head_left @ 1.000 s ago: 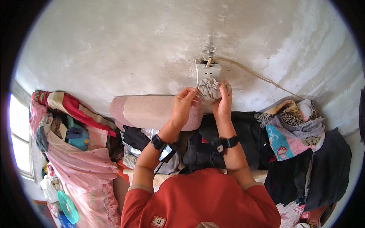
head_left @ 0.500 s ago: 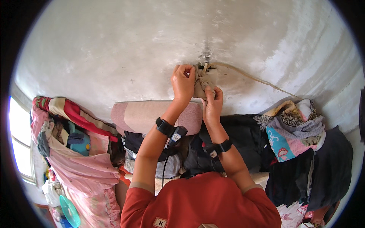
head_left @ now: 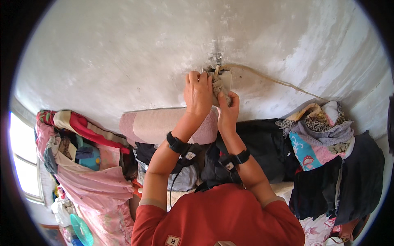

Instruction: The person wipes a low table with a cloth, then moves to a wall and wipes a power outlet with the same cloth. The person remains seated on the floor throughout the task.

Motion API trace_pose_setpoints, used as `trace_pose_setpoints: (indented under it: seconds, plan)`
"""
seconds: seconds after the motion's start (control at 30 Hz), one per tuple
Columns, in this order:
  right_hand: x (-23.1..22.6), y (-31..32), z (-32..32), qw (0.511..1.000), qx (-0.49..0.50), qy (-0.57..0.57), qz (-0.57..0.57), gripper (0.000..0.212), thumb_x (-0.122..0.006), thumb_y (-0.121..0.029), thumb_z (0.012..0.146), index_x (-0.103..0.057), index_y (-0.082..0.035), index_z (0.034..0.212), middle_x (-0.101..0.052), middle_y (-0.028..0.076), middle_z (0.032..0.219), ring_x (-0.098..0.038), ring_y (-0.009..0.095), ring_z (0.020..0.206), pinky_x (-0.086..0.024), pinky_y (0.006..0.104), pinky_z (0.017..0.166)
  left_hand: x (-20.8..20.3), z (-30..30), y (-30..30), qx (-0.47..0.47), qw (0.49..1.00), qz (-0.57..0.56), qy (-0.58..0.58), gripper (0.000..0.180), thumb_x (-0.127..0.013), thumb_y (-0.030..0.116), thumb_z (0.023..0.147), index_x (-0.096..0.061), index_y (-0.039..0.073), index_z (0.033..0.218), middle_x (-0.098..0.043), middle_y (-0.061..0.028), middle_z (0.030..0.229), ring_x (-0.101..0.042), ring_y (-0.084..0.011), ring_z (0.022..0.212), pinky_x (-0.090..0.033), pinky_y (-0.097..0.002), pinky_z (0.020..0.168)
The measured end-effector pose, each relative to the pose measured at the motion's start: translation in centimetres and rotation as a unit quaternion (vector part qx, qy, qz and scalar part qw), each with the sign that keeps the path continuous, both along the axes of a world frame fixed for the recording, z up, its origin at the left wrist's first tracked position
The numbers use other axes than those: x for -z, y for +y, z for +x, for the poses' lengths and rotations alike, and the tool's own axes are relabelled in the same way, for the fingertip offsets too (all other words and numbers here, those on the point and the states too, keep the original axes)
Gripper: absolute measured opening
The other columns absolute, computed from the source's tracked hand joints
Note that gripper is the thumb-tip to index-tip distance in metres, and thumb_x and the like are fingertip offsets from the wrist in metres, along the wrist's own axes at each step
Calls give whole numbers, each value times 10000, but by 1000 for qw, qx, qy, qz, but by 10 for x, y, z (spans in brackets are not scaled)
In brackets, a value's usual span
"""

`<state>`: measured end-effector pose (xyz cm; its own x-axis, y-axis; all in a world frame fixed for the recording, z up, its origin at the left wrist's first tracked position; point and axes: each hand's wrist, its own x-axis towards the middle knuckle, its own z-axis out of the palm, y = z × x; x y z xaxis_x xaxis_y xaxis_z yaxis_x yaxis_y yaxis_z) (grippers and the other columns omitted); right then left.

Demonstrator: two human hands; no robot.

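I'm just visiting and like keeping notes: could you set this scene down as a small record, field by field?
Left hand: fingers curled at the left edge of a crumpled beige cloth; its grip is hidden
Right hand: thumb on the cloth's lower part
Behind cloth: white rectangular plastic wall socket, partly covered
Wiring: thin beige cable running rightward along the grey plaster wall
Below hands: rounded pink-and-beige cushion-like piece
Far right: dark hanging fabric
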<state>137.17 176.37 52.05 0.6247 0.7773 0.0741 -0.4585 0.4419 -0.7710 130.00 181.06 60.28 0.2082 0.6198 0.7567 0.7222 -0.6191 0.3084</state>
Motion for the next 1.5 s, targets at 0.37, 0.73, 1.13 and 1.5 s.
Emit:
trace_pose_setpoints:
  seconds: [0.37,0.73,1.13,1.5]
  plan:
    - [8,4,-3,1000,14,-12,5,408,-722,-285,944,-515,-11,1165,-573,58,1057,-521,118,950,-450,258,838,-5,-1,6,59,998,-6,-30,200,-651,48,872,-673,-49,1045,-566,-185,1016,-558,-371,978,-477,-431,858]
    - [3,3,-3,1000,8,-2,9,404,-717,-281,950,-509,-14,1172,-576,53,1071,-525,107,960,-449,252,844,2,-7,18,141,982,-56,-116,146,-656,0,851,-696,-50,982,-567,-178,964,-572,-348,898,-480,-412,806]
    - [6,2,-3,1000,0,12,23,398,-709,-243,953,-502,-11,1201,-570,60,1087,-523,114,985,-445,257,867,2,-4,17,168,975,-33,-144,110,-657,-32,849,-716,-36,942,-586,-150,949,-592,-300,851,-495,-370,743]
    - [3,-3,6,998,-12,47,29,382,-724,-238,944,-505,-20,1169,-566,55,1078,-525,91,946,-454,235,827,12,2,10,150,980,26,-129,140,-667,-26,872,-699,-23,1009,-602,-132,954,-602,-243,777,-514,-325,659]
